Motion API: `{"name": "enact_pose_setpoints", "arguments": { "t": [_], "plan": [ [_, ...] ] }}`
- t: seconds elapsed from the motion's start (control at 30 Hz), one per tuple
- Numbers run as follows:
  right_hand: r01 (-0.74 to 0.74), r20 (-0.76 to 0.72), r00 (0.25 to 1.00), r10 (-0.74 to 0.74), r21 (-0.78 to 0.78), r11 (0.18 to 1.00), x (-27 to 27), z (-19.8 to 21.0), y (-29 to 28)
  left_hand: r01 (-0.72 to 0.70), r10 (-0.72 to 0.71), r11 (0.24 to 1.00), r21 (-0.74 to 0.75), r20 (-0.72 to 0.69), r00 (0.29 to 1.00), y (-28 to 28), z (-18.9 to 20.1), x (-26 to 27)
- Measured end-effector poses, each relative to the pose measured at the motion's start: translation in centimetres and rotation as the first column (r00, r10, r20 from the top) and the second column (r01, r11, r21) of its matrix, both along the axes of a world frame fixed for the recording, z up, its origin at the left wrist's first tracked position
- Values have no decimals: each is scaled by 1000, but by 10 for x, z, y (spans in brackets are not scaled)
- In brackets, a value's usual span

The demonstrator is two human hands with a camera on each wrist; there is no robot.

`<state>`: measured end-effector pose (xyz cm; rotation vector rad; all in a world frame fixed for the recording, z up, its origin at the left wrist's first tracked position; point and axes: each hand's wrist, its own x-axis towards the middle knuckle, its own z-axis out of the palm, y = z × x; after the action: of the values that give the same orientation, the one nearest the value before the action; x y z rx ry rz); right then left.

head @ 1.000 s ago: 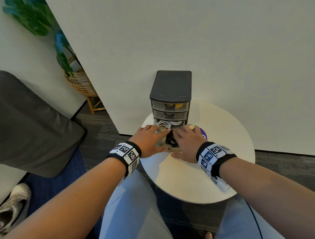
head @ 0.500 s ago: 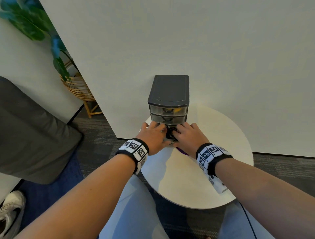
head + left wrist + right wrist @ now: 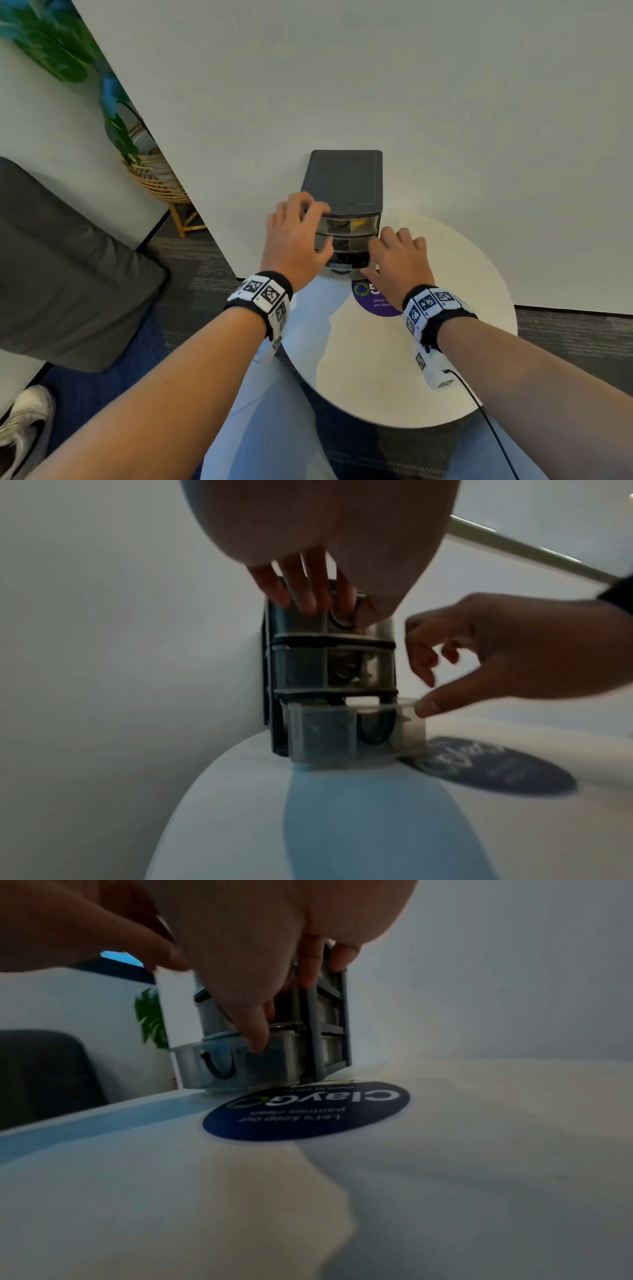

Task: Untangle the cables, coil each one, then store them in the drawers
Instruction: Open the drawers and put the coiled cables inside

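The bottom drawer (image 3: 356,731) juts toward the wrists, the right hand (image 3: 399,262) nearer, its thumb touching the rim, while the left hand (image 3: 296,240), fingers relaxed, steadies the unit (image 3: 344,181) above.

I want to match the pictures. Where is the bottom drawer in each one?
Head: bottom drawer, centre, between the hands.
Left wrist: centre, sticking out, black cable inside.
Right wrist: left of centre, under the thumb.
Shared landmark: round blue sticker beside it.

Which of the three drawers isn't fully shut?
The bottom drawer: it sticks out of the drawer unit with a black cable inside; the two above sit flush.
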<state>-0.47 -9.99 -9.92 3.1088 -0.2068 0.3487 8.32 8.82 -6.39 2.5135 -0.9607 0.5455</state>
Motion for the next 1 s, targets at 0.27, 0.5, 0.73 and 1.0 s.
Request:
{"name": "enact_pose_setpoints", "arguments": {
  "t": [0.27, 0.5, 0.73, 1.0],
  "plan": [
    [357, -260, 929, -263, 443, 822, 29, 2, -13, 29, 2, 995, 96, -308, 951, -7, -5, 14],
    [256, -242, 959, -148, 518, 816, 31, 4, -11, 17, 12, 995, 98, -288, 958, -6, -5, 15],
    [50, 49, 993, -108, 648, 760, 21, 40, -18, 0, 51, 985, 170, -296, 954, -7, 4, 12],
    [-5, -66, 997, 51, 554, 832, 14, 76, -15, -20, 119, 946, 322, -291, 949, -10, 32, 11]
  ]
}}
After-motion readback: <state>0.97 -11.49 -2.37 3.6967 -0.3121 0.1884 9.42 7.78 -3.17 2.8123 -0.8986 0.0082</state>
